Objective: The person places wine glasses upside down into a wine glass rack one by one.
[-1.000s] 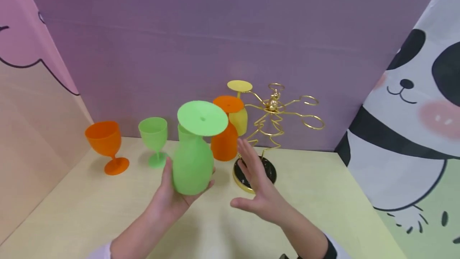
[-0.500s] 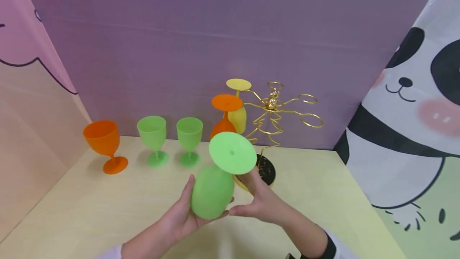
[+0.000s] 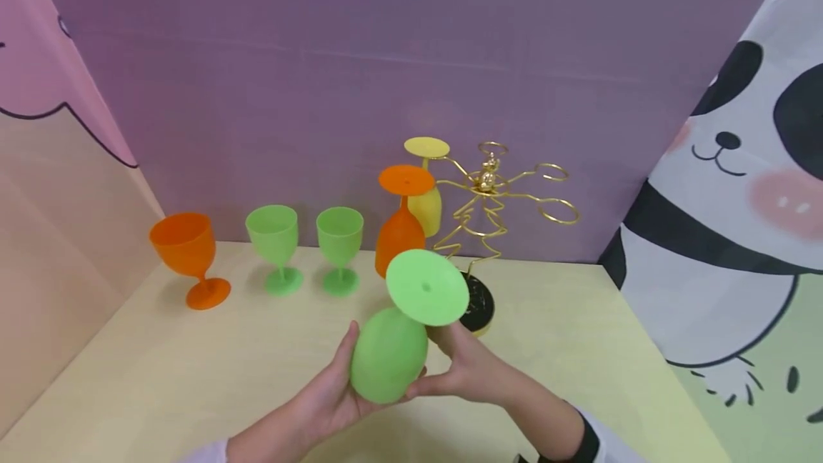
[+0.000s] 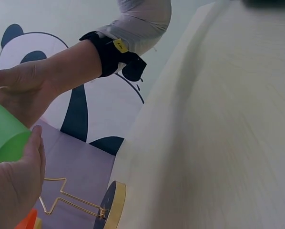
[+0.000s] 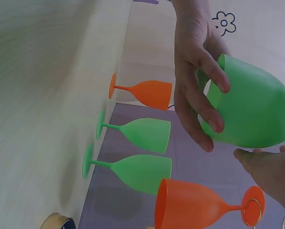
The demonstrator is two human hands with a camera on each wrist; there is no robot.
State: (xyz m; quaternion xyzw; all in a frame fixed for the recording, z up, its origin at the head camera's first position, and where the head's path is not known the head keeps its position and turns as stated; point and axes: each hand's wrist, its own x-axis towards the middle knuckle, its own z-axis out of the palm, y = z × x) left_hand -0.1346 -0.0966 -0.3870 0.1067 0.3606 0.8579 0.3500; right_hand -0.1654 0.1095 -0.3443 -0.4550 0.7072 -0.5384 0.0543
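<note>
A green goblet (image 3: 389, 356) is held upside down and tilted, its round foot (image 3: 427, 287) up and toward the right. My left hand (image 3: 334, 395) grips its bowl near the rim; in the right wrist view, the left fingers (image 5: 197, 95) wrap the rim. My right hand (image 3: 472, 366) is close at the goblet's right side, thumb by the rim and other fingers partly hidden behind the foot. Whether it touches is unclear. Behind stands a gold wire rack (image 3: 486, 188) with an orange goblet (image 3: 400, 231) and a yellow goblet (image 3: 427, 209) hanging upside down from it.
On the pale table (image 3: 193, 377), an orange goblet (image 3: 186, 245) and two green goblets, one further left (image 3: 273, 231) and one nearer the rack (image 3: 340, 233), stand upright. The rack's black base (image 3: 479, 304) is partly hidden. A purple backdrop (image 3: 321, 77) rises behind.
My left hand has carried the green goblet rightward and down, tipping its foot to the right, closer to my right hand. The green goblet behind it has come into full view.
</note>
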